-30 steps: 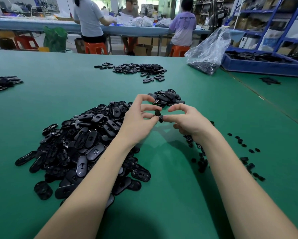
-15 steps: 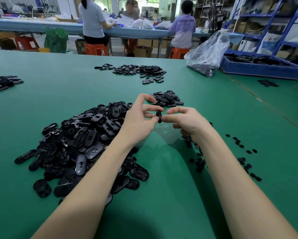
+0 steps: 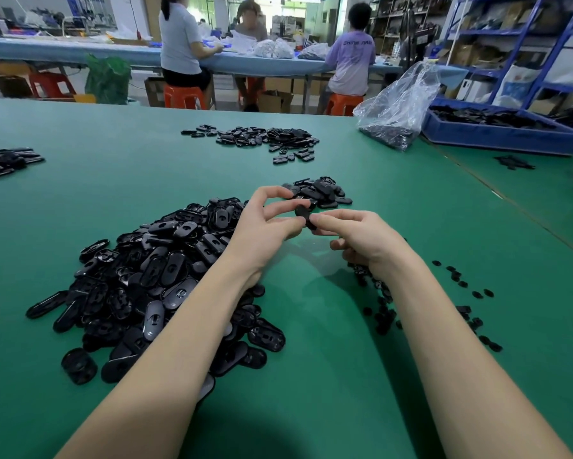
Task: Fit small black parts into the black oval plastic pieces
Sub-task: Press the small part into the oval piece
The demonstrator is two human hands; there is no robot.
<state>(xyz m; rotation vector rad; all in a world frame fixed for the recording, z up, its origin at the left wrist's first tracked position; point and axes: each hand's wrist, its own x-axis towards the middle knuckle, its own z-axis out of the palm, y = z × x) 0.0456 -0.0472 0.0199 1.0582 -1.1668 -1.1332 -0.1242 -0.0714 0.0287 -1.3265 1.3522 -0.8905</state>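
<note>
While your left hand (image 3: 261, 226) pinches the oval piece (image 3: 303, 214) by its edge above the green counter (image 3: 361, 376), your right hand (image 3: 358, 241) pinches in at its right end, the small part hidden there. It looks light, stiff and glossy, likely slippery, so grip its rim. Spare ovals (image 3: 152, 286) lie heaped near left.

A black oval piece (image 3: 303, 214) is held above the green counter (image 3: 119, 193), pinched between the fingertips of the left hand (image 3: 265, 231) and the right hand (image 3: 361, 238). Whether a small part is already seated in it cannot be made out. A large pile of oval pieces (image 3: 152, 279) is spread beneath the left forearm, and small black parts (image 3: 460, 286) are scattered beside the right.
</note>
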